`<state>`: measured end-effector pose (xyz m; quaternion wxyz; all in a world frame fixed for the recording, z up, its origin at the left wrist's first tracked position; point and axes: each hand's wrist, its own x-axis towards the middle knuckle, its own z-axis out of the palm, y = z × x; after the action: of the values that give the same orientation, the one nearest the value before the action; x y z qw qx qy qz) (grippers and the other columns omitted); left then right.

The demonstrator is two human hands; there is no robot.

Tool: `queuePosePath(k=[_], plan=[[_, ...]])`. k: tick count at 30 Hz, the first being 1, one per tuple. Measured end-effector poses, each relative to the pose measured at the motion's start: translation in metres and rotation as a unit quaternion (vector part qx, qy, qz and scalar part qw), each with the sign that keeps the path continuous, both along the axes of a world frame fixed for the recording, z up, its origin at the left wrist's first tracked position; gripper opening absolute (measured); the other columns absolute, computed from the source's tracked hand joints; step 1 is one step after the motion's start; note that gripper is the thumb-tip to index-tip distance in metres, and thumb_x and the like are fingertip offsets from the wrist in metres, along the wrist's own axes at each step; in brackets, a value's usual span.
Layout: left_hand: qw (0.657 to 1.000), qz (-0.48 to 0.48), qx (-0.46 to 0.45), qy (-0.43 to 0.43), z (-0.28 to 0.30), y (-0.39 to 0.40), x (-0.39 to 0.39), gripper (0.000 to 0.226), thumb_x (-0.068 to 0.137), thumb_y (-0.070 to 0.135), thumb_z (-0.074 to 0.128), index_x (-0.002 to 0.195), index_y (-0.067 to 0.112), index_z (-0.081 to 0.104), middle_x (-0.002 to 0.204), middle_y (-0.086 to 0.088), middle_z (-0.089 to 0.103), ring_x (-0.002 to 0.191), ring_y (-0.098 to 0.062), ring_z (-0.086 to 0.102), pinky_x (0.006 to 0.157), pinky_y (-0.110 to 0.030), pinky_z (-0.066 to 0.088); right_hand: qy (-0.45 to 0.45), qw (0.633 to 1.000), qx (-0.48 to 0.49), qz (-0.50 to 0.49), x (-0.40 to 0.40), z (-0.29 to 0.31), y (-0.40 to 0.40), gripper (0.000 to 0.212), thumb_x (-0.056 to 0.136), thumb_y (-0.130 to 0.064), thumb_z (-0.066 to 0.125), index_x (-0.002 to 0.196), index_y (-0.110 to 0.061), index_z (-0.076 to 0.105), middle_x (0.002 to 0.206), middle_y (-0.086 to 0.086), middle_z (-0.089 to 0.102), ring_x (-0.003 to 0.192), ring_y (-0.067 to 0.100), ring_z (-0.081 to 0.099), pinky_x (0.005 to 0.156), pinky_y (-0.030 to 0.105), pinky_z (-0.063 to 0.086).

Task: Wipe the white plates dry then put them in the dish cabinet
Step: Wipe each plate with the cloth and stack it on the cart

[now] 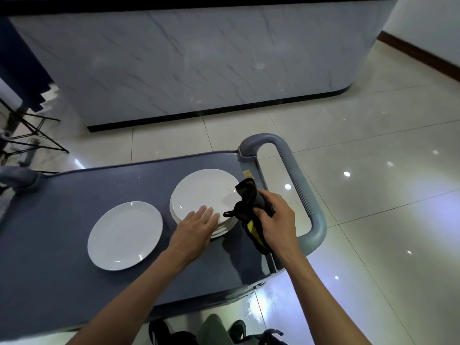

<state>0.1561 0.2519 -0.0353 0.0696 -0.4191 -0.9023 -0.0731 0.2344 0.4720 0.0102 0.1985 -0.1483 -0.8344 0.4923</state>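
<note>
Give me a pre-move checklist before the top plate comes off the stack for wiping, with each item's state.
1. Cloth in hand: ok. The right hand grips the black and yellow cloth.
2. Stack steadied: ok. The left hand rests flat on the near edge of the plate stack.
3. Stack sits squarely on the cart: ok.
4. Single plate apart from the stack: ok, it lies alone to the left.
5. Top plate wet or dry: cannot tell.
6. Dish cabinet in reach: cannot tell, not in view.

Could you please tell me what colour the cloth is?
Black with yellow patches; the cloth shows best in the head view.
</note>
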Motion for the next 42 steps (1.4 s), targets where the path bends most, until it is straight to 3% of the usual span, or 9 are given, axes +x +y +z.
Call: queuePosePath(k=[4, 13, 19, 22, 27, 29, 33, 36, 42], plan=[[0.999, -0.008, 0.018, -0.026, -0.006, -0.007, 0.000, 0.031, 0.095, 0.011, 0.062, 0.126, 0.009, 0.064, 0.132, -0.013, 0.062, 0.129, -0.035, 0.053, 0.103, -0.048, 0.047, -0.004, 1.000, 0.001, 0.019, -0.008, 0.005, -0.006, 0.051, 0.084, -0.004, 0.068, 0.115, -0.044, 0.063, 0.108, -0.029, 0.063, 0.106, 0.001, 0.059, 0.092, 0.023, 0.047], [0.987, -0.001, 0.157, -0.018, 0.006, -0.042, -0.006, 0.009, 0.090, 0.009, 0.065, 0.082, 0.009, 0.070, 0.083, -0.006, 0.070, 0.083, -0.028, 0.067, 0.062, -0.041, 0.055, 0.020, 0.998, 0.025, 0.055, -0.034, 0.021, -0.049, 0.051, 0.083, -0.001, 0.068, 0.114, -0.041, 0.063, 0.104, -0.034, 0.063, 0.102, -0.005, 0.059, 0.085, 0.006, 0.042], [0.970, 0.133, 0.198, -0.042, 0.004, -0.109, -0.026, 0.001, 0.085, 0.017, 0.075, 0.087, 0.017, 0.075, 0.084, 0.001, 0.071, 0.081, -0.023, 0.066, 0.055, -0.035, 0.054, 0.021, 0.995, 0.038, 0.095, -0.064, 0.029, -0.103, 0.048, 0.083, -0.007, 0.069, 0.119, -0.038, 0.063, 0.107, -0.035, 0.061, 0.106, -0.005, 0.056, 0.092, 0.009, 0.040], [0.942, 0.249, 0.212, -0.073, -0.007, -0.151, -0.034, 0.008, 0.086, 0.018, 0.077, 0.094, 0.018, 0.078, 0.089, 0.004, 0.075, 0.089, -0.021, 0.069, 0.065, -0.035, 0.056, 0.008, 0.992, 0.043, 0.120, -0.081, 0.027, -0.139, 0.046, 0.083, -0.009, 0.071, 0.120, -0.035, 0.064, 0.106, -0.027, 0.062, 0.105, 0.002, 0.057, 0.093, 0.016, 0.041], [0.847, 0.418, 0.260, -0.202, -0.034, -0.227, -0.050, 0.023, 0.090, 0.016, 0.070, 0.112, 0.014, 0.074, 0.113, -0.004, 0.072, 0.106, -0.026, 0.064, 0.093, -0.035, 0.046, -0.019, 0.984, 0.041, 0.173, -0.103, 0.022, -0.200, 0.047, 0.082, -0.009, 0.071, 0.117, -0.039, 0.063, 0.104, -0.020, 0.066, 0.101, 0.001, 0.058, 0.086, 0.013, 0.042], [0.809, 0.454, 0.274, -0.254, -0.040, -0.251, -0.056, 0.025, 0.090, 0.017, 0.069, 0.114, 0.017, 0.073, 0.116, -0.003, 0.071, 0.105, -0.025, 0.064, 0.092, -0.032, 0.046, -0.037, 0.980, 0.044, 0.190, -0.111, 0.016, -0.222, 0.046, 0.082, -0.008, 0.071, 0.119, -0.035, 0.067, 0.107, -0.015, 0.068, 0.102, 0.004, 0.059, 0.088, 0.018, 0.044], [0.763, 0.494, 0.274, -0.314, -0.046, -0.278, -0.064, 0.011, 0.084, 0.025, 0.067, 0.084, 0.034, 0.061, 0.086, 0.013, 0.068, 0.089, -0.019, 0.066, 0.078, -0.032, 0.050, -0.079, 0.970, 0.059, 0.222, -0.126, 0.001, -0.262, 0.045, 0.083, -0.007, 0.070, 0.122, -0.028, 0.069, 0.112, -0.009, 0.068, 0.107, 0.009, 0.061, 0.094, 0.024, 0.046], [0.757, 0.480, 0.284, -0.342, -0.050, -0.282, -0.069, 0.018, 0.081, 0.024, 0.070, 0.085, 0.040, 0.063, 0.079, 0.023, 0.064, 0.085, -0.014, 0.067, 0.075, -0.028, 0.049, -0.108, 0.963, 0.081, 0.233, -0.134, -0.013, -0.285, 0.043, 0.085, -0.010, 0.069, 0.124, -0.029, 0.068, 0.115, -0.009, 0.067, 0.108, 0.008, 0.059, 0.095, 0.024, 0.045], [0.758, 0.458, 0.289, -0.363, -0.059, -0.284, -0.077, 0.016, 0.077, 0.022, 0.074, 0.092, 0.025, 0.069, 0.083, 0.013, 0.068, 0.074, -0.006, 0.063, 0.058, -0.018, 0.042, -0.149, 0.960, 0.104, 0.212, -0.139, -0.036, -0.310, 0.039, 0.083, -0.011, 0.068, 0.116, -0.030, 0.070, 0.113, -0.012, 0.069, 0.107, 0.009, 0.059, 0.093, 0.023, 0.046]])
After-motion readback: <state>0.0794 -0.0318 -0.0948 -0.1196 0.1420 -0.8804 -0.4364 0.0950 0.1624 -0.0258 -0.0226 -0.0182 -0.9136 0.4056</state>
